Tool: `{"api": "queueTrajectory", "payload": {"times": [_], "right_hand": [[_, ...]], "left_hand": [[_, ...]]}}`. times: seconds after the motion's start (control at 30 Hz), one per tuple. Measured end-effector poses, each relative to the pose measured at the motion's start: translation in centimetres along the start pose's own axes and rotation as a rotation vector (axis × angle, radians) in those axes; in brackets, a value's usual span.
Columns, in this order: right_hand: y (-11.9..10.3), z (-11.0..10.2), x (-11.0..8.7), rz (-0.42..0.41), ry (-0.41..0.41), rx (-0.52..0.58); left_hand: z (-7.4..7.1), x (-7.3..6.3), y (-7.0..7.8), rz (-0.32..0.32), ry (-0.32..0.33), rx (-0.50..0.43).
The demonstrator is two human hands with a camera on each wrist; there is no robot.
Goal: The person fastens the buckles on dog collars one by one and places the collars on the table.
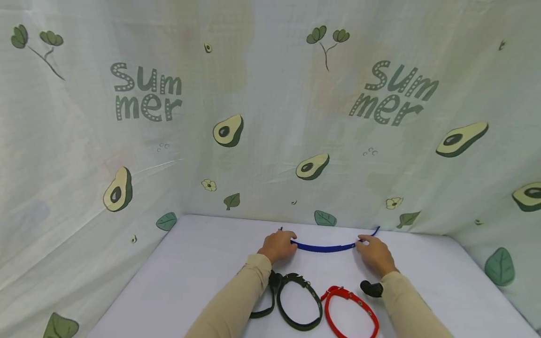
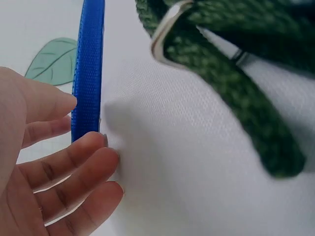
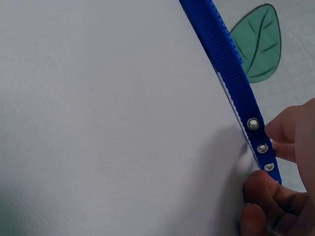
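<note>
Between my two hands a blue eyeleted collar (image 1: 323, 249) is held stretched sideways at the far side of the table, sagging slightly in the middle. My left hand (image 1: 279, 245) pinches its left part between thumb and fingers. On the right, my right hand (image 1: 375, 256) grips the part with metal eyelets (image 3: 253, 124), and a thin blue end sticks out beyond it. The right wrist view shows the webbing of the blue collar (image 3: 216, 46) running up from the fingertips. Large in the left wrist view is a dark green woven strap (image 2: 221, 83) with a metal loop.
Closer to me lie a dark green buckled collar (image 1: 302, 327) and a red collar (image 1: 344, 293), both curled in rings. Another dark strap (image 1: 263, 313) lies by my left sleeve, a black object (image 1: 372, 288) by the right. A printed cloth (image 1: 270, 94) hangs behind the white table (image 1: 177, 263).
</note>
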State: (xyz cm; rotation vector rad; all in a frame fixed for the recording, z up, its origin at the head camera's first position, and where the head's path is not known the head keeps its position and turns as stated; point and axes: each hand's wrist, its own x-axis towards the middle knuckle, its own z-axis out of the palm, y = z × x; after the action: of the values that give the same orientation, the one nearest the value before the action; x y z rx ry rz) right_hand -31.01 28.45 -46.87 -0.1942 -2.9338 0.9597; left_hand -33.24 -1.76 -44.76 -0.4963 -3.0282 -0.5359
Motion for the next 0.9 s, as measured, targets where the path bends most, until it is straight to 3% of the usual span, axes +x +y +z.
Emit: {"api": "queueTrajectory", "payload": {"times": [0.2,0.57,0.73,0.9], "right_hand": [[-0.1,-0.2,0.0,0.021,0.007,-0.009],[0.2,0.2,-0.4,0.104,0.095,0.038],[0.0,0.2,-0.5,0.108,0.085,0.035],[-0.2,0.3,-0.9,0.098,0.100,0.055]], "left_hand": [[0.3,0.3,-0.2,-0.004,0.010,0.000],[1.1,0.6,-0.5,-0.021,0.044,-0.009],[0.9,0.4,-0.4,-0.047,0.046,-0.042],[0.6,0.1,-0.3,-0.056,0.064,-0.145]]}}
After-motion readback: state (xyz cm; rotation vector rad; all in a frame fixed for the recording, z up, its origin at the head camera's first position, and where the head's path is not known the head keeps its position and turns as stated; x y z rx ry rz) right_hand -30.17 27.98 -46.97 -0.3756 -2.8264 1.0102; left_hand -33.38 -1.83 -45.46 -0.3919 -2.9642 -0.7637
